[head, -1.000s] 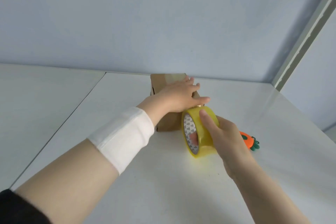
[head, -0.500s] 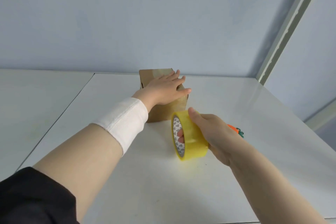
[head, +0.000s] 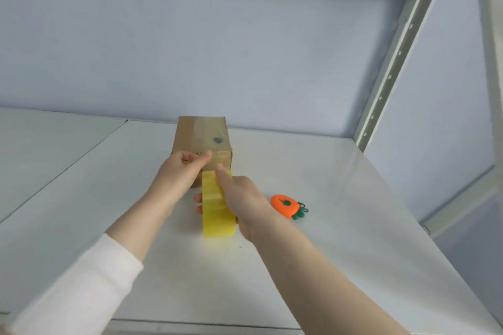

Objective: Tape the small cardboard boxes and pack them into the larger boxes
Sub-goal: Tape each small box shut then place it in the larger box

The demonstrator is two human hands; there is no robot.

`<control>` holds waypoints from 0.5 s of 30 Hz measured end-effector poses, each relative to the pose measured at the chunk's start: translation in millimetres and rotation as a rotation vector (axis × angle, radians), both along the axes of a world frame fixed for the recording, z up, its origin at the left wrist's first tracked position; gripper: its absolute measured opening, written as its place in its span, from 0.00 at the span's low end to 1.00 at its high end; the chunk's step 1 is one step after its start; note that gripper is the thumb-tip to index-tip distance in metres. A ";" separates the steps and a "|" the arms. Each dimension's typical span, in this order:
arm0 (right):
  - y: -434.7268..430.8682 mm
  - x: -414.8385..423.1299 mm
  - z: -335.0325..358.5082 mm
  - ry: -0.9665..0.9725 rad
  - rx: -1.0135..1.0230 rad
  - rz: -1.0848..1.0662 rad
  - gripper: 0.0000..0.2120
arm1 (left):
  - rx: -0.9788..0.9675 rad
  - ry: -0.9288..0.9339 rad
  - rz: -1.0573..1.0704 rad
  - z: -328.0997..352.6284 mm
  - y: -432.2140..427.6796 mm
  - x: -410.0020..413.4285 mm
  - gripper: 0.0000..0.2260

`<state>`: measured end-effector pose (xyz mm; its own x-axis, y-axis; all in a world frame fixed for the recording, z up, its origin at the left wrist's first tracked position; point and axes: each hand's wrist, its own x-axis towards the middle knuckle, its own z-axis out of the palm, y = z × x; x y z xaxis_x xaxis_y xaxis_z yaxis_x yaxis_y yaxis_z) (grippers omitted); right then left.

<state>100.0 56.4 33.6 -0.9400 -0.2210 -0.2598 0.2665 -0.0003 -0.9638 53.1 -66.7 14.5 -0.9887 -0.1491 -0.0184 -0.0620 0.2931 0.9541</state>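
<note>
**Small cardboard box** (head: 202, 141): stands on the white table (head: 340, 253), toward the back wall.

**Left hand** (head: 179, 171): fingers curled at the box's near top edge, thumb laid along it. We cannot tell whether a tape end lies beneath.

**Right hand** (head: 245, 204): grips the yellow tape roll (head: 217, 207) just in front of the box, fingers through the core, forefinger along the rim.

**Method, as we judge it:** we pin the end hard, draw the roll away straight and taut along the seam, then smooth it down.

**Nearby:** orange carrot-shaped trinket (head: 285, 205).
</note>
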 end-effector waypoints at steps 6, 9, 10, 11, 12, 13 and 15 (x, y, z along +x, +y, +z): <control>37.7 -10.0 -0.7 0.100 0.323 -0.008 0.26 | 0.096 -0.154 -0.045 3.7 13.0 3.0 0.08; 84.1 -21.6 -10.1 0.358 0.707 -0.197 0.22 | 0.136 -0.160 -0.026 3.8 10.1 4.4 0.06; 97.7 -24.6 -15.5 0.397 0.847 -0.257 0.20 | 0.150 -0.158 -0.026 3.5 9.9 3.9 0.06; 107.7 -26.9 -22.0 0.395 0.960 -0.275 0.20 | 0.162 -0.155 -0.027 3.1 9.9 3.1 0.06; 115.0 -28.0 -29.1 0.365 1.052 -0.251 0.22 | 0.172 -0.147 -0.029 2.8 10.0 2.0 0.06; 119.6 -28.8 -36.1 0.318 1.113 -0.201 0.23 | 0.179 -0.139 -0.029 2.7 10.1 0.3 0.05; 123.7 -31.6 -49.9 0.264 1.149 -0.101 0.21 | 0.189 -0.127 -0.031 2.3 9.2 -2.5 0.05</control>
<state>68.4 180.1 -16.3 -0.9942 0.0936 -0.0525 0.1072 0.8926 -0.4379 50.6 -57.5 16.8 -0.9807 -0.1008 -0.1675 -0.1786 0.1136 0.9773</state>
